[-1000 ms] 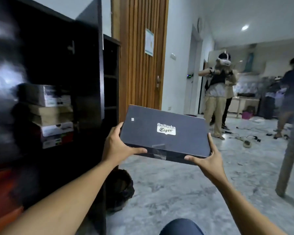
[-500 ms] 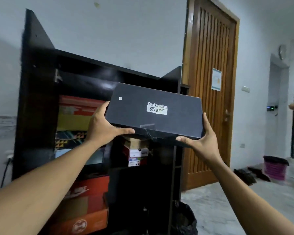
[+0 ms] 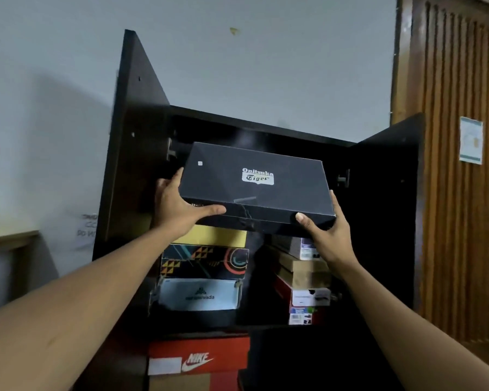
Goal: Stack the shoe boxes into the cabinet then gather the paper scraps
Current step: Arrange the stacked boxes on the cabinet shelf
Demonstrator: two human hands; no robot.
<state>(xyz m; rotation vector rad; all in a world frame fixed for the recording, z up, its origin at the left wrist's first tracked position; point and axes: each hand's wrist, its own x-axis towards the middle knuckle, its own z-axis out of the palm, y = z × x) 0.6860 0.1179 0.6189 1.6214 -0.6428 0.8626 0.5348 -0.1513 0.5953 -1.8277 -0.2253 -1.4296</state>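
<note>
Head view looks up into an open dark cabinet [image 3: 254,124]. Far left of the fingers, the left cabinet door [image 3: 136,131] is swung wide, which leaves the opening free for a wide load. The left hand [image 3: 175,204] grips the near left corner of the black shoe box [image 3: 251,182]. Its thumb lies along the front wall and its fingers [image 3: 178,174] wrap up the side, a hold that steadies the box from beneath and from the end.

The box hangs roughly level between both sets of fingers, lid up and logo facing the camera, at the mouth of the upper compartment. Whether it touches another box I cannot tell. Just below the left fingers sits a stack: a yellow box [image 3: 212,235], a patterned box [image 3: 203,262] and a white box [image 3: 198,294], with a red Nike box [image 3: 198,356] on the shelf beneath. The gap above that stack looks like the intended slot, so I judge the height is for clearing the yellow lid.

The right hand [image 3: 329,235] clasps the near right corner likewise, thumb on the front. Under the right fingers stands a second, rougher stack [image 3: 305,275]. Further right the right cabinet door [image 3: 387,207] is open, then comes a wooden door [image 3: 458,179]. No paper scraps show.
</note>
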